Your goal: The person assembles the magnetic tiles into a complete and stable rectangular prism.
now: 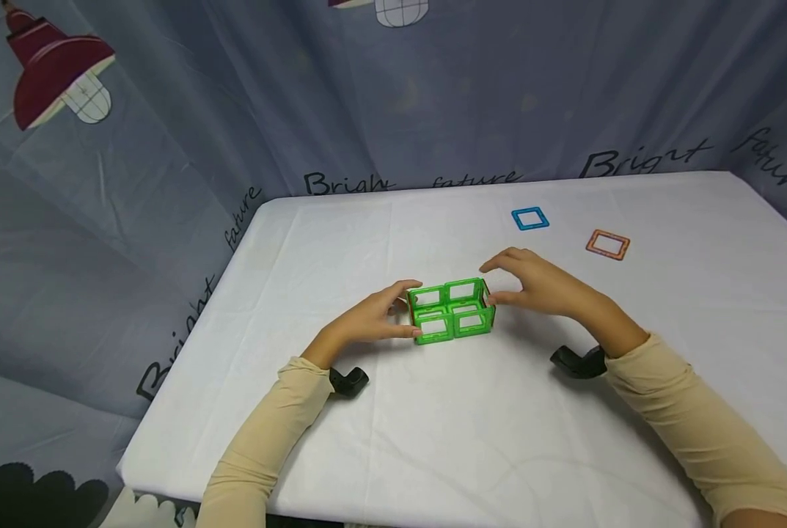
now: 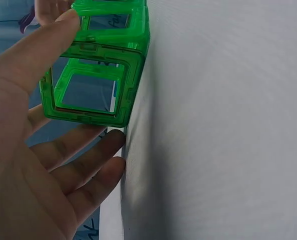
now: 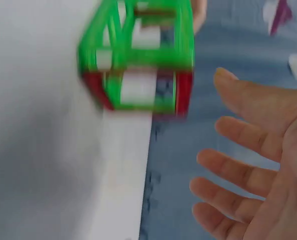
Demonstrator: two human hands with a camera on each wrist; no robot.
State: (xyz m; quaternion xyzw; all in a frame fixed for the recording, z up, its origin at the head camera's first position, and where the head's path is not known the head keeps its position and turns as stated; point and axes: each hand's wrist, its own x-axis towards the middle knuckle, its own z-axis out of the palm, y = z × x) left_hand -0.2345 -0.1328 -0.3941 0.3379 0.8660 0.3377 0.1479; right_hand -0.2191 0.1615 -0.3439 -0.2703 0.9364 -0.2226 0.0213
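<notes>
A box built of green magnetic tile frames (image 1: 453,325) stands on the table, its top side uncovered. My left hand (image 1: 372,317) grips its left end, thumb on the near side and forefinger by the far side. In the left wrist view, the thumb (image 2: 63,32) presses a green frame while the lower fingers spread out below. My right hand (image 1: 548,284) is at the right end, fingers spread and bent a little, holding nothing. A red frame edge (image 3: 184,92) shows at that end in the right wrist view, blurred, with a gap to the thumb.
Farther back on the white table (image 1: 340,242) lie a blue tile frame (image 1: 530,226) and, to its right, an orange one (image 1: 609,255). A grey printed curtain (image 1: 472,95) hangs behind the table. Black wrist cameras, one (image 1: 578,364) on the right, jut out below both wrists.
</notes>
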